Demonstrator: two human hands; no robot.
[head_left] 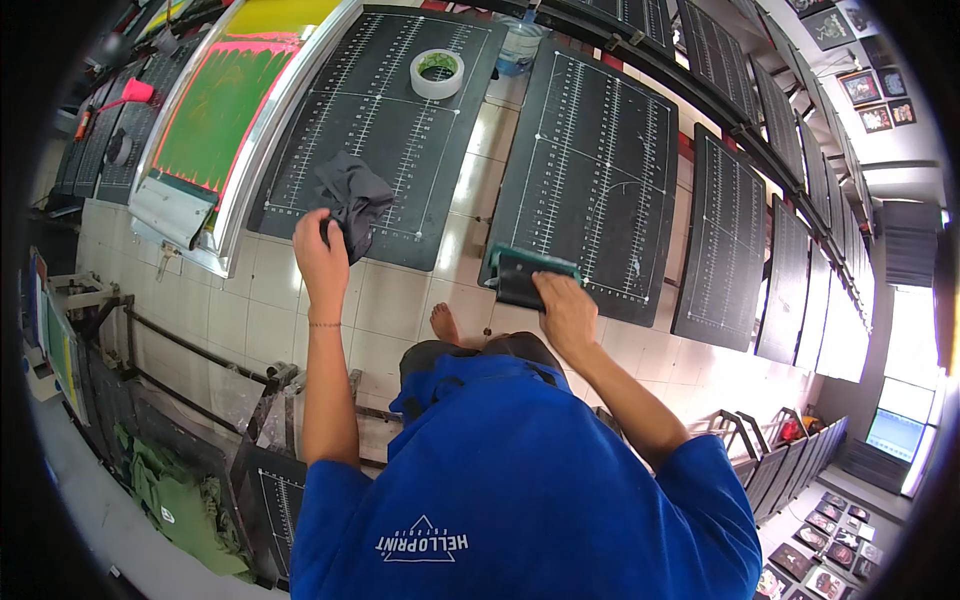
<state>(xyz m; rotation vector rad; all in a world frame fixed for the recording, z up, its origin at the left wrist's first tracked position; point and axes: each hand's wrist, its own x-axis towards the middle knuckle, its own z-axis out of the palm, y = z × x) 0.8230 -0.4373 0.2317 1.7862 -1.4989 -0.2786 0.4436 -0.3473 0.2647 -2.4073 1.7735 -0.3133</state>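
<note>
A crumpled dark grey cloth is pinched in my left hand, at the near edge of a black printing board marked with white rulers. My right hand grips a squeegee with a black holder and a green blade edge. That squeegee is over the near left corner of a second ruled board. My right thumb's place is hidden behind the holder. A roll of clear tape lies on the first board, beyond the cloth.
At left stands a silver-framed printing screen with green and pink areas; a metal squeegee rests at its near end. A water bottle stands between boards. More ruled boards run right along a dark rail. Green garments lie behind me.
</note>
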